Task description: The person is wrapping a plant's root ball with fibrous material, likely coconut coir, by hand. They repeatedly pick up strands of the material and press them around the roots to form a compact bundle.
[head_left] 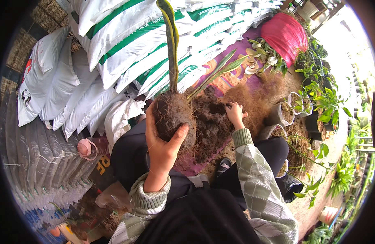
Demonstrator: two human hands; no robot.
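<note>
Head view looks down on a person crouched at a soil heap [212,122] on the ground. Left hand [163,142] grips the root ball [173,116] of a plant [171,44] — fingers wrapped round the tangled roots from below, thumb across the front, the long leaf standing upright above. Right hand [235,114] rests on the heap's far right side, fingers curled down into the dark soil beside a patch of brown fibre [252,101]; whether it has closed on a handful I cannot tell. Small bags [287,112] of soil stand near the heap's right edge, white sacks [155,36] piled behind. Judging from this, soil is being gathered while the plant is held bare-rooted — next likely needs a container brought under the roots.
</note>
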